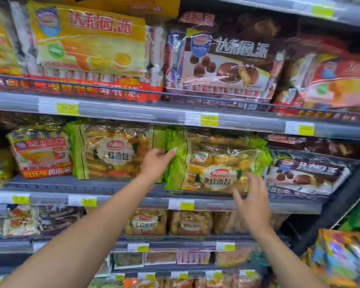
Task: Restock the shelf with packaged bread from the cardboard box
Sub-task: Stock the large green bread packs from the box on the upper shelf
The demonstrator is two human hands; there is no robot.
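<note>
A green-edged clear bag of soft bread [218, 171] lies tilted on the middle shelf [116, 199], its front leaning over the shelf lip. My left hand [157, 162] rests on the bag's upper left corner, fingers spread over the green edge. Just in front of the bag's lower right part, my right hand [253, 198] hovers with fingers apart and nothing in it. A second bag of the same bread [112, 151] stands upright to the left. The cardboard box is not in view.
Yellow and brown pie packs [87, 44] fill the upper shelf behind a wire rail. A red-and-yellow pack [43, 154] and a chocolate pie pack [308, 175] flank the bread. Lower shelves hold smaller bread bags [147, 222]. Colourful packs [341, 256] hang at the lower right.
</note>
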